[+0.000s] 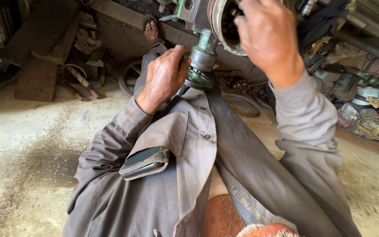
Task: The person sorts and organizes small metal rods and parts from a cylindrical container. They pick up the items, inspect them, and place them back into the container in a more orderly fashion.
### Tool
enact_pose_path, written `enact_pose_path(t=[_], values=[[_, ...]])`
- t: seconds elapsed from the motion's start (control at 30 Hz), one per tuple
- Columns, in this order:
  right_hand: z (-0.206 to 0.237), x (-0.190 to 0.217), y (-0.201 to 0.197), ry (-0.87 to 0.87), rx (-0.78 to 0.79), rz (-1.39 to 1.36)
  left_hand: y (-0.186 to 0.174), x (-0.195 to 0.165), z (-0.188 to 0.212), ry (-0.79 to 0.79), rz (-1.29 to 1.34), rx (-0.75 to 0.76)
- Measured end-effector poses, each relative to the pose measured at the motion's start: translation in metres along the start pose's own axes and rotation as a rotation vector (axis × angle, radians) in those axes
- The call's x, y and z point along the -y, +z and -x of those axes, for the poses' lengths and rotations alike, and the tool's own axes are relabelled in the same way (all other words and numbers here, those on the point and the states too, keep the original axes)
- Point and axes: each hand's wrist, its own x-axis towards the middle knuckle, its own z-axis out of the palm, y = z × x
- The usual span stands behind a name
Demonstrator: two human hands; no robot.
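I sit on the floor in grey work clothes, looking down my body. My left hand (163, 77) is closed around something thin and dark beside the round green-and-grey metal part (202, 61) that hangs below a machine housing; what it holds is mostly hidden by the fingers. My right hand (266, 37) reaches up and rests on the shiny round opening of the machine (222, 24), with its fingers over the rim. Whether that hand grips anything is hidden.
A dark phone (144, 161) sticks out of my chest pocket. My sandalled foot (151, 28) lies by a steel beam. Scrap metal, a wheel (130, 77) and planks (38, 79) lie at the left; rags, wires (376, 127) and clutter at the right. Dusty concrete floor (27, 145).
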Motion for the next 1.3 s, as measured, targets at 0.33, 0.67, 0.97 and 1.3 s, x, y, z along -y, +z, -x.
enact_pose_path(t=[0.33, 0.67, 0.97, 1.3], values=[[-0.002, -0.003, -0.013, 0.005, -0.084, 0.032, -0.013, 0.005, -0.008, 0.015, -0.006, -0.005], [0.012, -0.004, -0.050, 0.253, -0.130, -0.415, -0.010, -0.001, -0.022, 0.012, -0.019, 0.048], [0.025, -0.011, -0.052, 0.221, -0.164, -0.295, -0.009, -0.010, -0.028, 0.005, -0.031, 0.108], [0.027, -0.019, -0.051, 0.217, -0.190, -0.363, -0.010, -0.012, -0.030, 0.014, -0.065, 0.120]])
